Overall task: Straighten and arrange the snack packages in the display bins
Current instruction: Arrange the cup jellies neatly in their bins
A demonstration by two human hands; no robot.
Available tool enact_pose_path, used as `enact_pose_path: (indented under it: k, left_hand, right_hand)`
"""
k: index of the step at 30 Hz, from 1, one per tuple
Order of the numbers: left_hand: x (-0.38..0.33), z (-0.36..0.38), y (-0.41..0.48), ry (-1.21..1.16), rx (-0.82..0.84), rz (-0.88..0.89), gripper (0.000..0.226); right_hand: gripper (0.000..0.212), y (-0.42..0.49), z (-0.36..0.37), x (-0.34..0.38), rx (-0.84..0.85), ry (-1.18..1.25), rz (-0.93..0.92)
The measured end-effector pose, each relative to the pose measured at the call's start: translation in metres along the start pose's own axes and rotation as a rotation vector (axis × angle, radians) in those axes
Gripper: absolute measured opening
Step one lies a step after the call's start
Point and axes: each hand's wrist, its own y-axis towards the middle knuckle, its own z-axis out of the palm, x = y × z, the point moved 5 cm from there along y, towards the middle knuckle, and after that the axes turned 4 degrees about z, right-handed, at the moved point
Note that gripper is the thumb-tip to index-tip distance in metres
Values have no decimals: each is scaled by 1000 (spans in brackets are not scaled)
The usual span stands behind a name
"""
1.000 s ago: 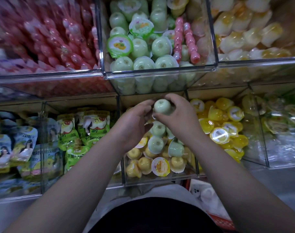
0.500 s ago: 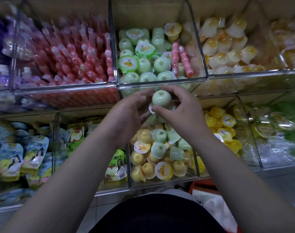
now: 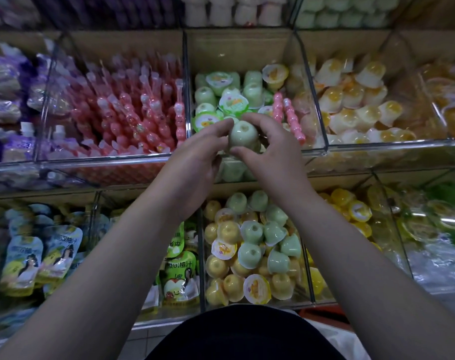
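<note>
A pale green jelly cup (image 3: 243, 133) is held upside down between both hands, over the front of the upper middle bin (image 3: 247, 153) of green jelly cups. My left hand (image 3: 197, 154) grips its left side with fingertips. From the right, my right hand (image 3: 270, 144) curls its fingers and thumb round the cup. Two pink stick snacks (image 3: 288, 114) lie among the green cups just right of my hands. Below, the lower middle bin (image 3: 203, 255) holds mixed yellow and green cups (image 3: 249, 250).
Clear acrylic bins stand in rows. Pink stick snacks (image 3: 133, 118) fill the upper left bin, yellow-and-white cups (image 3: 356, 105) the upper right. Drink pouches (image 3: 39, 258) sit lower left, yellow cups (image 3: 351, 209) lower right. Purple packs (image 3: 5, 94) are at far left.
Both hands have carried the green cup up from over the lower mixed bin to the upper green bin's front edge. The view has tilted upward, showing another row above.
</note>
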Motion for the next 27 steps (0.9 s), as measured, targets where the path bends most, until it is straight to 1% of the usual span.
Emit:
enact_pose_path:
  k: [4, 10, 13, 15, 18, 22, 25, 27]
  left_hand:
    - [2, -7, 11, -16, -35, -2, 76]
    - [6, -8, 28, -107, -85, -1, 85]
    - [9, -15, 39, -94, -120, -13, 85]
    - [9, -19, 46, -78, -138, -18, 81]
    - [10, -20, 55, -6, -170, -1, 63]
    - [12, -16, 68, 52, -188, 28, 45]
    - [16, -18, 70, 27, -220, 15, 46]
    - [15, -18, 66, -12, -210, -5, 58]
  right_hand:
    - [56, 21, 14, -5, 26, -10, 2]
    - [51, 50, 39, -14, 96, -21, 24]
    - [51, 64, 49, -12, 133, -44, 29]
    - [51, 71, 57, -8, 170, -53, 25]
    - [53, 79, 66, -7, 212, -76, 20]
    - [61, 85, 73, -13, 232, -108, 48]
    - [62, 86, 74, -13, 221, -121, 41]
    - [60, 86, 74, -13, 203, -131, 25]
